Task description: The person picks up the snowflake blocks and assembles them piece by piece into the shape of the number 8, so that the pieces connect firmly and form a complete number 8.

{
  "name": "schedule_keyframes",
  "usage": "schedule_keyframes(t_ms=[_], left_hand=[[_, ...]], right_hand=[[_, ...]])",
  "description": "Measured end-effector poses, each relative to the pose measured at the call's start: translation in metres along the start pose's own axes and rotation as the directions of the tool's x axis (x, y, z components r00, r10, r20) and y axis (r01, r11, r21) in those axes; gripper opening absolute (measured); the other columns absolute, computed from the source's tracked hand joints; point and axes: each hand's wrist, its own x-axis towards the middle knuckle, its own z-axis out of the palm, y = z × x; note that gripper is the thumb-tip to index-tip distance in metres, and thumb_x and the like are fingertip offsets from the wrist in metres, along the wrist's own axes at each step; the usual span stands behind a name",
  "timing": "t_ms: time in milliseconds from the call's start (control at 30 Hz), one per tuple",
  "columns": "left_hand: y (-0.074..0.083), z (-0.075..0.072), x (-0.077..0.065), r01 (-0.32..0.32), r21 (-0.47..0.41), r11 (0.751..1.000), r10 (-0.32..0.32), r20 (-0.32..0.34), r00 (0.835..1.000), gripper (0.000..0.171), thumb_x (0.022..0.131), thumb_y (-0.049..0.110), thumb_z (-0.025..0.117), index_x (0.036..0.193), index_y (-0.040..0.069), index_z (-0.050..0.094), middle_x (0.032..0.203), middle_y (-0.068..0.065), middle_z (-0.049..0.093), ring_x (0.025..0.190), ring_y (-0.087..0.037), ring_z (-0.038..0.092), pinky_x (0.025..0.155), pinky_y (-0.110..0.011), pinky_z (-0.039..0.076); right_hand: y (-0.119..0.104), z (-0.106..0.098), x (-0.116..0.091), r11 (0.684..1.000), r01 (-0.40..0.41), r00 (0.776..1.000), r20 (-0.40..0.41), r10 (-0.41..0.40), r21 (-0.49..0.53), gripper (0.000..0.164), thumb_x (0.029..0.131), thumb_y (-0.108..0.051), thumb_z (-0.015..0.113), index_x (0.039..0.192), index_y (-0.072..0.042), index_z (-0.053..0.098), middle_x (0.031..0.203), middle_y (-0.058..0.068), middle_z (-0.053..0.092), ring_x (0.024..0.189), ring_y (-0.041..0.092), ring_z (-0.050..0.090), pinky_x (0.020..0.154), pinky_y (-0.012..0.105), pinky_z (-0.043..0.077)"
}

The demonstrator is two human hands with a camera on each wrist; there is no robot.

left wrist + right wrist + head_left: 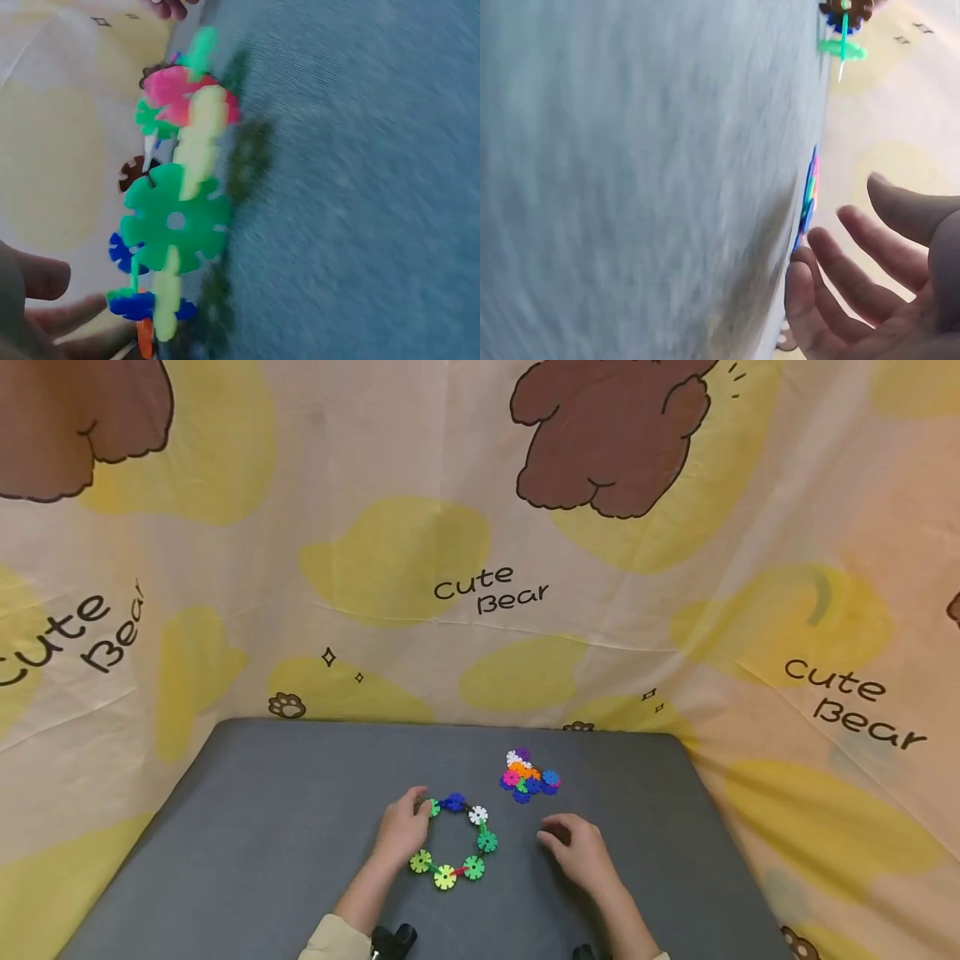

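- Nearest, a pale sleeve (337,941) was seen at the lower edge, with a black device (395,941) just beside it.
- A ring of linked, notched discs (445,877) was laid out on the grey counter (262,835) between the hands, with yellow-green shown along its near side, green to the right, and white and dark blue at the back.
- The left hand (402,828) was placed at the ring's left side, its fingers brought up to a green piece (435,808); whether that piece was pinched could not be told, the wrist view being blurred.
- The right hand (576,850) was held apart from the ring, to its right; its fingers were loosely curved, the thumb parted from them, and nothing was held.
- Farther off, more discs were heaped in a multicoloured pile (531,778).
- Behind the counter, a printed cloth (420,560) was hung, marked with bears and "Cute Bear".
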Motion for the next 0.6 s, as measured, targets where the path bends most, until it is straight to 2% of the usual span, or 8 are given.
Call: schedule_keyframes(t_ms=[67, 167, 233, 300, 367, 467, 533, 600], left_hand=[[0.002, 0.0, -0.005, -0.073, 0.073, 0.995, 0.079, -0.085, 0.993, 0.038, 0.1, 0.018, 0.06, 0.135, 0.003, 0.06, 0.134, -0.02, 0.061, 0.125, -0.044, 0.052, 0.1, -0.058, 0.044], [0.01, 0.002, -0.015, -0.261, 0.156, 0.953, 0.287, -0.176, 0.942, 0.032, 0.091, 0.015, 0.073, 0.121, 0.005, 0.069, 0.122, -0.014, 0.066, 0.116, -0.037, 0.056, 0.098, -0.053, 0.047], [0.015, 0.006, -0.022, -0.386, 0.201, 0.9, 0.417, -0.143, 0.898, 0.029, 0.086, 0.015, 0.077, 0.113, 0.007, 0.072, 0.113, -0.008, 0.069, 0.11, -0.03, 0.058, 0.094, -0.048, 0.049], [0.021, 0.012, -0.028, -0.472, 0.212, 0.856, 0.488, -0.029, 0.872, 0.028, 0.085, 0.019, 0.079, 0.109, 0.008, 0.072, 0.109, -0.003, 0.069, 0.105, -0.025, 0.06, 0.091, -0.044, 0.051], [0.025, 0.018, -0.035, -0.499, 0.196, 0.844, 0.484, 0.123, 0.866, 0.031, 0.084, 0.023, 0.08, 0.11, 0.008, 0.07, 0.108, -0.001, 0.069, 0.103, -0.022, 0.059, 0.09, -0.041, 0.051], [0.029, 0.024, -0.042, -0.454, 0.195, 0.869, 0.38, 0.324, 0.866, 0.045, 0.082, 0.027, 0.084, 0.116, 0.005, 0.066, 0.111, -0.004, 0.065, 0.105, -0.024, 0.056, 0.093, -0.041, 0.049], [0.031, 0.027, -0.044, -0.407, 0.221, 0.886, 0.296, 0.407, 0.864, 0.055, 0.076, 0.026, 0.087, 0.119, 0.003, 0.063, 0.112, -0.007, 0.063, 0.107, -0.028, 0.055, 0.096, -0.044, 0.048], [0.032, 0.028, -0.046, -0.374, 0.269, 0.888, 0.23, 0.445, 0.866, 0.061, 0.071, 0.023, 0.09, 0.119, 0.001, 0.061, 0.112, -0.009, 0.062, 0.108, -0.031, 0.055, 0.098, -0.047, 0.047]], right_hand=[[0.004, -0.001, 0.004, 0.999, -0.034, 0.999, 0.032, 0.034, 0.001, 0.016, 0.09, -0.02, 0.077, 0.104, -0.012, 0.076, 0.097, -0.001, 0.073, 0.086, 0.013, 0.065, 0.077, 0.035, 0.055], [0.007, -0.003, 0.011, 0.999, -0.052, 0.996, 0.067, 0.052, 0.004, 0.017, 0.09, -0.02, 0.078, 0.103, -0.011, 0.075, 0.093, -0.001, 0.072, 0.08, 0.011, 0.061, 0.072, 0.034, 0.053], [0.007, -0.005, 0.017, 0.998, -0.055, 0.996, 0.072, 0.054, 0.005, 0.018, 0.089, -0.019, 0.078, 0.104, -0.01, 0.075, 0.092, 0.0, 0.072, 0.078, 0.012, 0.06, 0.071, 0.034, 0.053], [0.007, -0.007, 0.025, 0.998, -0.068, 0.995, 0.067, 0.068, 0.006, 0.018, 0.089, -0.018, 0.078, 0.104, -0.009, 0.075, 0.093, 0.001, 0.072, 0.079, 0.013, 0.061, 0.073, 0.036, 0.054], [0.009, -0.008, 0.034, 0.997, -0.082, 0.996, 0.046, 0.082, 0.008, 0.018, 0.089, -0.016, 0.078, 0.105, -0.007, 0.075, 0.095, 0.003, 0.073, 0.081, 0.016, 0.063, 0.077, 0.039, 0.056], [0.012, -0.009, 0.049, 0.993, -0.118, 0.993, 0.007, 0.118, 0.008, 0.022, 0.09, -0.016, 0.077, 0.109, -0.004, 0.074, 0.098, 0.006, 0.074, 0.085, 0.019, 0.066, 0.082, 0.043, 0.057], [0.014, -0.008, 0.059, 0.991, -0.131, 0.991, -0.024, 0.131, 0.006, 0.024, 0.09, -0.015, 0.077, 0.11, -0.001, 0.073, 0.097, 0.008, 0.074, 0.084, 0.021, 0.066, 0.081, 0.043, 0.058], [0.016, -0.007, 0.067, 0.99, -0.14, 0.989, -0.046, 0.14, 0.0, 0.024, 0.09, -0.015, 0.077, 0.109, 0.0, 0.073, 0.094, 0.007, 0.074, 0.08, 0.019, 0.065, 0.078, 0.04, 0.058]])
